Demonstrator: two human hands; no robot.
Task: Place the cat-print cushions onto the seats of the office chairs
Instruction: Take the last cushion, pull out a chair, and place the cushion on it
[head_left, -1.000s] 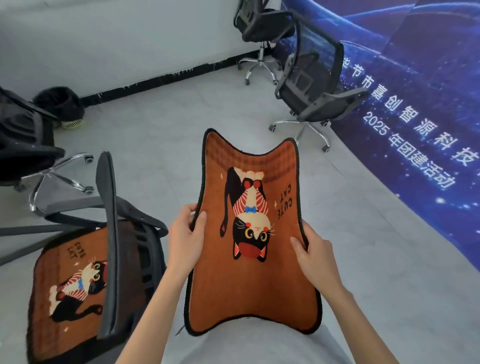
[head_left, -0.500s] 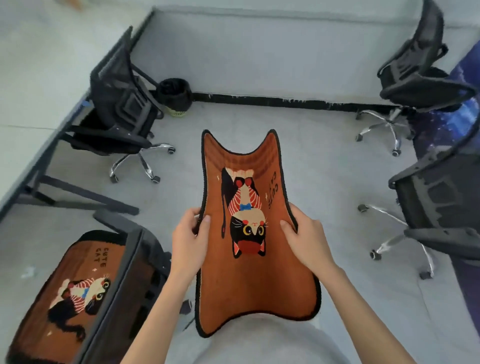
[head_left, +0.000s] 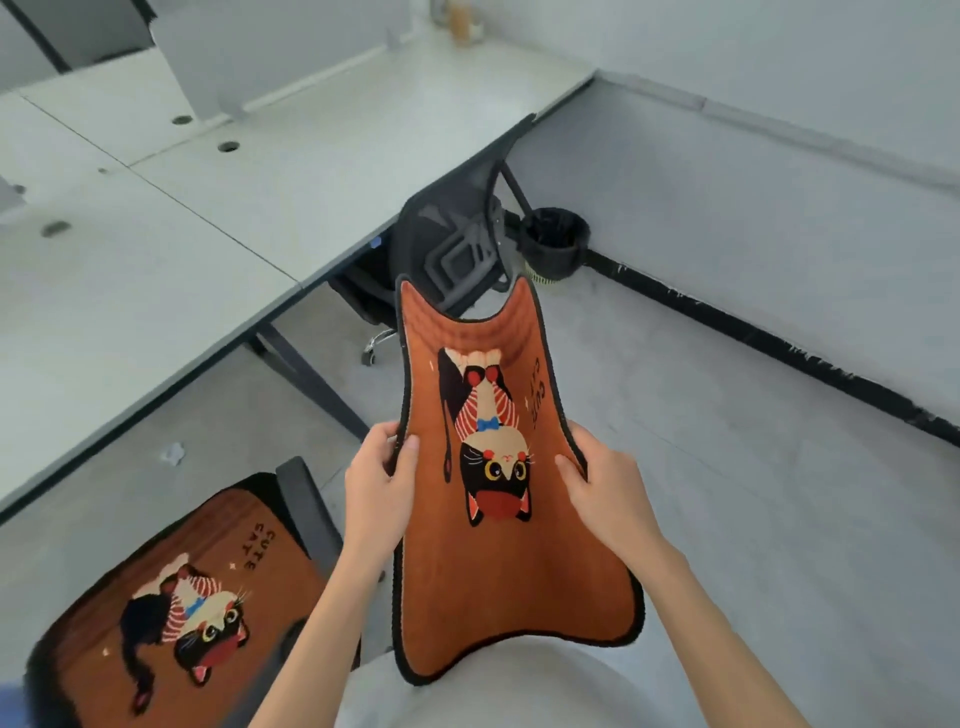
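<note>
I hold an orange cat-print cushion (head_left: 498, 561) with a black border in front of my body, its print facing up at me. My left hand (head_left: 376, 483) grips its left edge and my right hand (head_left: 602, 491) grips its right edge, thumbs on top. A second cat-print cushion (head_left: 182, 613) lies on the seat of the office chair (head_left: 306, 509) at the lower left. Beyond the held cushion, a black mesh office chair (head_left: 457, 244) stands tucked under the desk; its seat is mostly hidden.
A long white desk (head_left: 171, 208) with dark legs fills the left and upper part. A black waste bin (head_left: 556, 244) stands by the grey wall (head_left: 779, 171) with its black skirting. Grey floor (head_left: 779, 467) stretches to the right.
The view has swung left: the chairs on the right have left the picture and the desk fills the left. The black chair by the desk is closer. Both hands keep hold of the cushion.
</note>
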